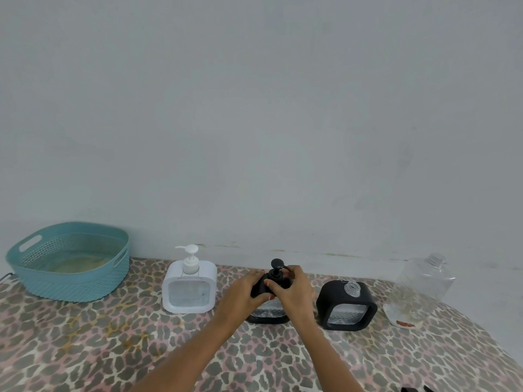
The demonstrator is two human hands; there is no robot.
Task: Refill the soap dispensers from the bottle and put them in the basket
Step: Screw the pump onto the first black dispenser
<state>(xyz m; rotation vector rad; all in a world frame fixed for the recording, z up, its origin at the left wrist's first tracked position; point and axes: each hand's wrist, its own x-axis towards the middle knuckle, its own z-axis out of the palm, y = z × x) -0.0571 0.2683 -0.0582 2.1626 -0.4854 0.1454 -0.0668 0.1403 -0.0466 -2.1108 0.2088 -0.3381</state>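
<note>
Two hands at work on one black dispenser (268, 314), mid-table on the leopard-print cloth (113, 349). Left hand (246, 290) wrapped over the dark shoulder, clamping the body. Right hand (294, 292) curled round the base of the pump (276, 267), fingers behind the collar, thumb in front. Looks like screwing the pump on or off; cannot tell which.

Probably hard plastic: stiff frame, clear ribbed window below. Liquid level hidden behind the hands, so weight unknown; likely bottom-heavy once filled. Possibly slick with soap. Best held by the frame's shoulders or flat sides, not lifted by the pump, which may turn or pull loose unless tight.

Just right of it, apart, a second black dispenser (346, 306), upright, pump off, threaded neck bare. Open top, so keep level; grip low on the sides.

Left, a white dispenser (189, 287), upright, pump fitted; same squared shape, same grip.

Far right, the clear bottle (421, 290), uncapped, seemingly almost empty. Thin-walled by the look, so light and easily squeezed in; hold round the middle, gently.

Far left against the wall (254, 108), the teal basket (70, 278), no dispensers inside. Perforated sides, cut-out handles, well apart from all three.
</note>
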